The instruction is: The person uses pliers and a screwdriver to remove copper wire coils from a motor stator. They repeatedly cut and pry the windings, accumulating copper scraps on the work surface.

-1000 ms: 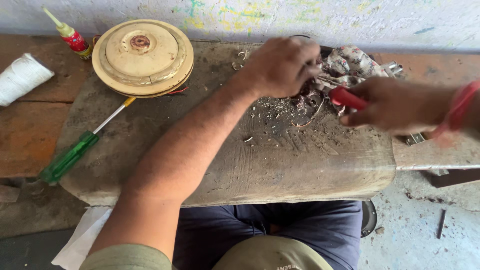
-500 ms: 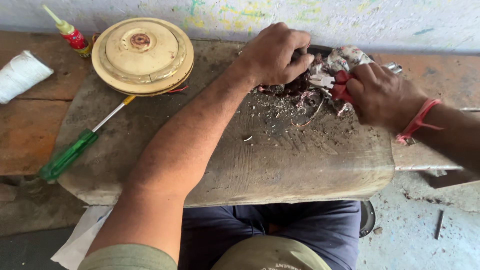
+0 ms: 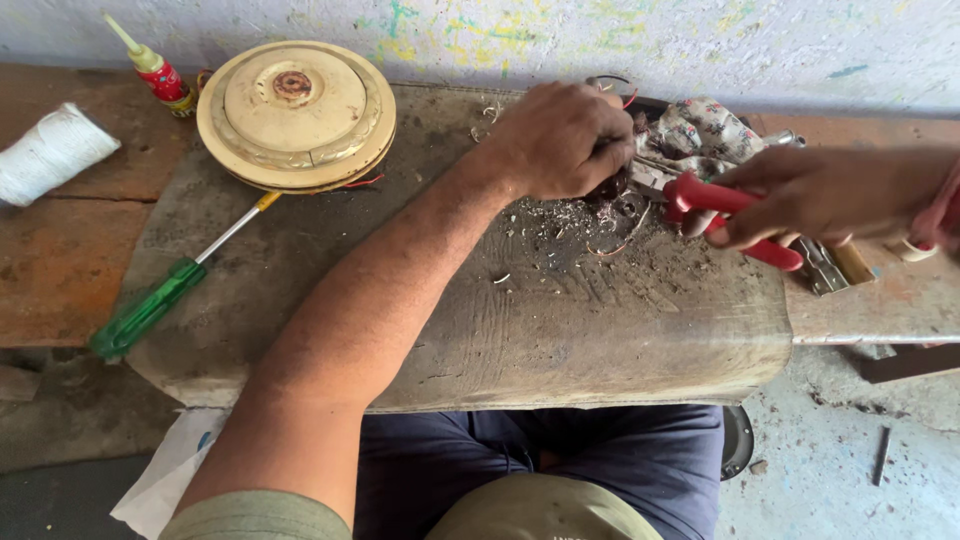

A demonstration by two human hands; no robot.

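Observation:
My left hand is closed over a small dark part with thin wires at the back of a worn wooden bench; the part itself is mostly hidden under my fingers. My right hand grips red-handled pliers, whose jaws point left and meet the part under my left hand. Metal shavings and wire scraps lie scattered on the wood just in front of both hands. A patterned cloth is bunched behind the pliers.
A round cream metal cover rests at the back left. A green-handled screwdriver lies diagonally at the left edge. A small red glue bottle and a white thread spool sit far left. Small metal tools lie at right.
My right hand has pulled back to the right and lifted the pliers' handles into view, with their jaws still at the part. My left hand stays clamped on the part.

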